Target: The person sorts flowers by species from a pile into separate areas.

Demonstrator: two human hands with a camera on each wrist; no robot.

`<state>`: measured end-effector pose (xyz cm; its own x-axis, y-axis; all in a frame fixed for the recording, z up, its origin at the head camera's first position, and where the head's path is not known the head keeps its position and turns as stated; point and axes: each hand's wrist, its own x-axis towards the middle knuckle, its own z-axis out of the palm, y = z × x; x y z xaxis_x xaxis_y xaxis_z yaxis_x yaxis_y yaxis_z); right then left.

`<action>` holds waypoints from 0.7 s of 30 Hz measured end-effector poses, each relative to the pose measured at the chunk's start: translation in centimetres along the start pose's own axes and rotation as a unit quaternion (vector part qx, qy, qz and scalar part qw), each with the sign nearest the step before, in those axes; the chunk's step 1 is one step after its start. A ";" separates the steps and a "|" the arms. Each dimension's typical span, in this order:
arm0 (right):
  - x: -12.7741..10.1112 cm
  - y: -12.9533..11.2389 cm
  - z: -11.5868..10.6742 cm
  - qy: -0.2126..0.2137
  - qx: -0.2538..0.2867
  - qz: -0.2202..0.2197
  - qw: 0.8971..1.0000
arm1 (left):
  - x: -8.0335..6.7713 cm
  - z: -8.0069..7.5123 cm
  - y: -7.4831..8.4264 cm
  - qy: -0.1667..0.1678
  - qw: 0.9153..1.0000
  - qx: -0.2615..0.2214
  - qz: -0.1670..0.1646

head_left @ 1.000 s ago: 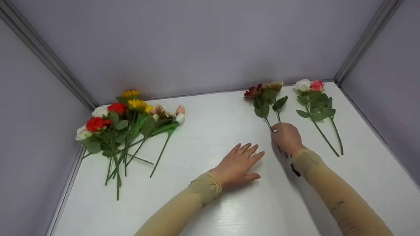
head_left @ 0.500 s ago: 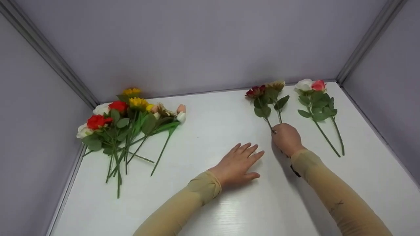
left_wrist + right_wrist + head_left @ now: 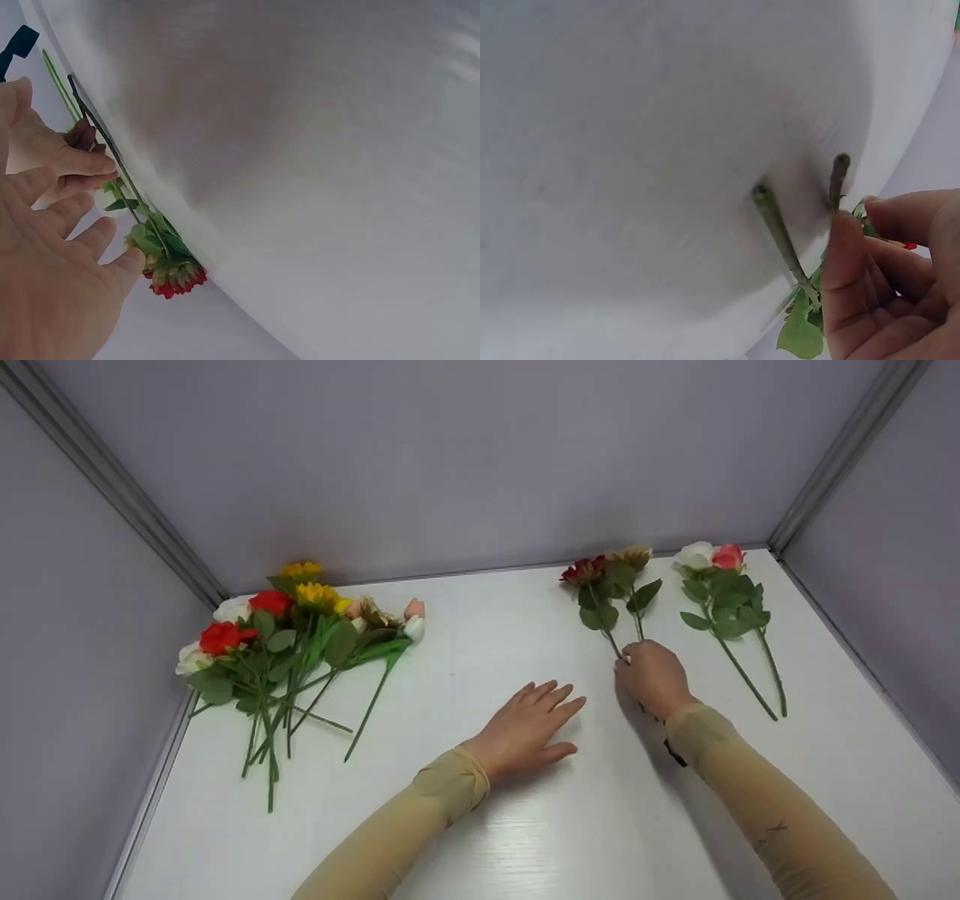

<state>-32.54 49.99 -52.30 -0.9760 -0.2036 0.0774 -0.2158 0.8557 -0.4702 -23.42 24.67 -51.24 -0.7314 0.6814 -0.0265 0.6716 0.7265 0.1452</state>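
Observation:
My right hand [image 3: 651,675] is curled over the lower stems of two flowers [image 3: 609,585], one dark red and one tan, lying on the white table [image 3: 480,825]. In the right wrist view my fingers [image 3: 855,262] pinch these stems [image 3: 777,225], whose cut ends stick out. My left hand [image 3: 529,724] lies flat on the table, fingers straight, a little left of the right hand and holding nothing. The left wrist view shows my left hand [image 3: 52,270] in front of the dark red flower head [image 3: 176,274].
A white and a pink rose [image 3: 721,589] lie side by side at the far right. A pile of several mixed flowers [image 3: 289,641] lies at the far left by the wall. Grey walls [image 3: 465,457] close in the table on three sides.
My left hand has slid a little to the left and back, away from the right hand. The right hand stays on the stems, almost unmoved.

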 end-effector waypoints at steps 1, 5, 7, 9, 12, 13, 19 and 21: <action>0.0 -0.1 0.0 0.004 0.002 -0.001 1.000 | -0.2 -0.1 -0.4 0.006 1.000 -0.002 -0.005; 0.1 -0.9 0.2 0.028 0.013 -0.022 0.999 | -1.5 -0.7 -2.6 0.040 0.998 -0.022 -0.042; 0.1 -1.7 0.4 0.042 0.017 -0.043 0.998 | -2.3 -1.1 -4.0 0.070 0.995 -0.039 -0.067; 0.0 -2.7 0.7 0.058 0.019 -0.069 0.996 | -3.4 -1.6 -5.7 0.105 0.988 -0.055 -0.094; -0.2 -4.7 1.4 0.069 0.021 -0.107 0.992 | -5.2 -2.3 -8.4 0.161 0.973 -0.072 -0.147; -0.3 -5.4 1.7 0.069 0.021 -0.118 0.990 | -5.9 -2.5 -9.4 0.177 0.967 -0.074 -0.167; -1.5 -10.0 3.8 0.051 0.027 -0.191 0.980 | -10.5 -3.8 -14.9 0.230 0.927 -0.083 -0.285; -1.9 -11.6 4.7 0.036 0.027 -0.222 0.974 | -12.4 -4.2 -16.6 0.230 0.915 -0.090 -0.319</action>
<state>-28.08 38.23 -51.12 -0.7863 -0.5126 0.3448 -0.6177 0.6641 -0.4213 -26.03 3.83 -49.15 -0.9682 -0.0152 0.2496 0.0906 0.9091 0.4066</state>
